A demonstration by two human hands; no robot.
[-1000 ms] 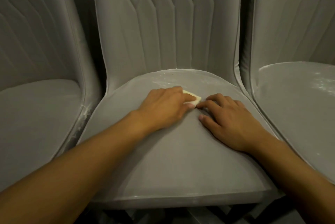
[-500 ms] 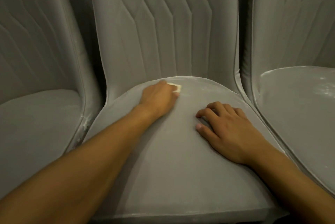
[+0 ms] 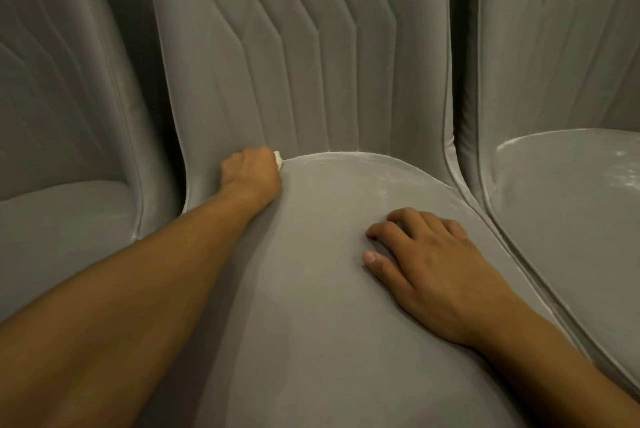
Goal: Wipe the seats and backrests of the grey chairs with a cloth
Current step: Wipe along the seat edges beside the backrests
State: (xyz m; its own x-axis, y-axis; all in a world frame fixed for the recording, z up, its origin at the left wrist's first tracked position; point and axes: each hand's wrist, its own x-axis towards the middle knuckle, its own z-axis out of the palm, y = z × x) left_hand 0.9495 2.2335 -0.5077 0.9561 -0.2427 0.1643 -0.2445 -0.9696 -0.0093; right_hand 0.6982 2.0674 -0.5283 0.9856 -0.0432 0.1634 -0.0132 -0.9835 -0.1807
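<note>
1. Head view looks down on three grey chairs set side by side. The middle seat (image 3: 311,317) fills the centre, and its stitched backrest (image 3: 311,57) rises behind it.
2. The left hand (image 3: 251,171) is at the rear left corner of the middle seat, right where the seat meets the backrest. Its fingers are curled tight round the cloth (image 3: 278,158).
3. Only a small pale corner of the cloth shows, past the right side of the fist. It touches the seam at the seat's rear edge (the rest is hidden inside the hand).
4. The right hand (image 3: 433,268) lies palm down on the right part of the same seat. Its fingers are a little bent and spread, and its thumb points left. It holds nothing and is well apart from the left hand.
5. A bare left forearm (image 3: 138,306) and a bare right forearm (image 3: 554,362) reach in from the lower edge.
6. Pale streaks (image 3: 374,159) run along the rear rim of the middle seat, to the right of the cloth.
7. The left chair (image 3: 62,220) stands just beside the middle one.
8. The right chair (image 3: 571,237) stands on the other side, with whitish smears (image 3: 623,178) on its seat.
</note>
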